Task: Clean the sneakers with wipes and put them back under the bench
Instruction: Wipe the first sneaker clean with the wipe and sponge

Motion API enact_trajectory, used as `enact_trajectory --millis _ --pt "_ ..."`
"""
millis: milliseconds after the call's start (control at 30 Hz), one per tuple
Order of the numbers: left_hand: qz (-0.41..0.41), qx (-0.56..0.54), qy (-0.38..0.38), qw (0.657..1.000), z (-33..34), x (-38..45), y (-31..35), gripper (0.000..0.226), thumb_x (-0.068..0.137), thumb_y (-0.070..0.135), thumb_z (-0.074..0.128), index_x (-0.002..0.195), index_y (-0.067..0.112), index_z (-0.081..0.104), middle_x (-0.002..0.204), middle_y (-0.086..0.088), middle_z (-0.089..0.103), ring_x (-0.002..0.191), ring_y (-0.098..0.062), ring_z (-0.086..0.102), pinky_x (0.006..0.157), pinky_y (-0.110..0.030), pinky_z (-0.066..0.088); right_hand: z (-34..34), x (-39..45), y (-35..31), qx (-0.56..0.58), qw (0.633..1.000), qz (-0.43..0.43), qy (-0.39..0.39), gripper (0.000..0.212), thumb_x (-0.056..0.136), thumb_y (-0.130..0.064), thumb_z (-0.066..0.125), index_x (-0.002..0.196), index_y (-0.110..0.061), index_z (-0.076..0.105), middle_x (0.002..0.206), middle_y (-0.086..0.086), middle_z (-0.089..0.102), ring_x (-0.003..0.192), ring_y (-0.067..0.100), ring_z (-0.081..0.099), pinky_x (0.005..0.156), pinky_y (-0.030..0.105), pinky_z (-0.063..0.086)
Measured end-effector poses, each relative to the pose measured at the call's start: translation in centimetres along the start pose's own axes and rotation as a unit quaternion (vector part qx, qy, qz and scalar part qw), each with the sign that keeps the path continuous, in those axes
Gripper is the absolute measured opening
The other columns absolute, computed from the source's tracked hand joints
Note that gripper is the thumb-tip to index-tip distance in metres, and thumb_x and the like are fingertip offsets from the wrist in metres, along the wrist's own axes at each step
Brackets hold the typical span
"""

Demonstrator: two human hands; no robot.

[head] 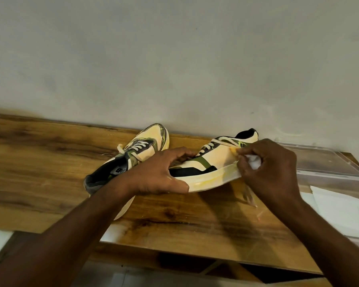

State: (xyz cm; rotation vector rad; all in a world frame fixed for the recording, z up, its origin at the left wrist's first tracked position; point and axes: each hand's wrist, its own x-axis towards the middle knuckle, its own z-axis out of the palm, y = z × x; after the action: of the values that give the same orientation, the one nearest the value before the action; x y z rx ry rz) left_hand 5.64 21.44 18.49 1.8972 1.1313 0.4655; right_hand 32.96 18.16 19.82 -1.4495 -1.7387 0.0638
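Note:
Two cream, green and black sneakers lie on the wooden bench. The right sneaker is tilted on its side, sole edge toward me. My left hand grips its front end, fingers over the top and thumb on the sole. My right hand pinches a crumpled white wipe and presses it against the sneaker's side near the heel. The left sneaker lies behind my left forearm, toe pointing away, partly hidden.
A clear plastic box stands at the bench's right end against the grey wall. White sheets lie in front of it. A clear plastic wrapper sits under my right wrist. The bench's near edge drops to the floor.

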Motion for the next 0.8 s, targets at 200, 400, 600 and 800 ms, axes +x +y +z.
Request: enact_trajectory --millis 200,400,600,800 --pt "0.004 0.003 -0.003 1.0 0.3 0.1 0.1 0.091 0.06 0.046 0.081 0.146 0.039 0.05 0.14 0.012 0.061 0.132 -0.009 0.059 0.114 -0.045 0.048 1.4 -2.0 -2.7 0.014 0.999 -0.013 -0.041 0.023 0.078 -0.006 0.084 0.098 -0.016 0.081 0.095 -0.005 0.072 0.087 0.01 0.063 0.081 0.025 0.054" --pt "0.008 0.007 -0.008 1.0 0.1 0.0 0.4 0.09 0.06 0.047 0.08 0.145 0.038 0.05 0.142 0.012 0.06 0.133 -0.009 0.058 0.114 -0.046 0.047 0.4 0.1 -0.4 0.014 1.0 0.003 0.0 0.018 0.078 -0.007 0.082 0.093 -0.017 0.081 0.091 -0.004 0.073 0.082 0.013 0.066 0.078 0.037 0.058" --pt "0.026 0.025 -0.015 0.999 0.4 0.0 1.0 0.091 0.058 0.049 0.079 0.143 0.033 0.05 0.139 0.017 0.06 0.131 -0.004 0.057 0.114 -0.04 0.048 2.2 -1.2 -3.1 0.007 1.0 -0.003 -0.019 0.019 0.079 -0.006 0.082 0.095 -0.015 0.08 0.094 -0.004 0.07 0.085 0.012 0.063 0.077 0.026 0.053" --pt "0.037 0.034 -0.022 0.999 0.4 -0.4 1.3 0.094 0.056 0.051 0.079 0.144 0.033 0.049 0.14 0.02 0.057 0.13 0.001 0.055 0.114 -0.033 0.046 0.9 0.2 -1.6 0.006 1.0 -0.009 -0.016 0.018 0.079 -0.005 0.082 0.094 -0.016 0.082 0.091 -0.002 0.072 0.078 0.009 0.065 0.074 0.029 0.058"
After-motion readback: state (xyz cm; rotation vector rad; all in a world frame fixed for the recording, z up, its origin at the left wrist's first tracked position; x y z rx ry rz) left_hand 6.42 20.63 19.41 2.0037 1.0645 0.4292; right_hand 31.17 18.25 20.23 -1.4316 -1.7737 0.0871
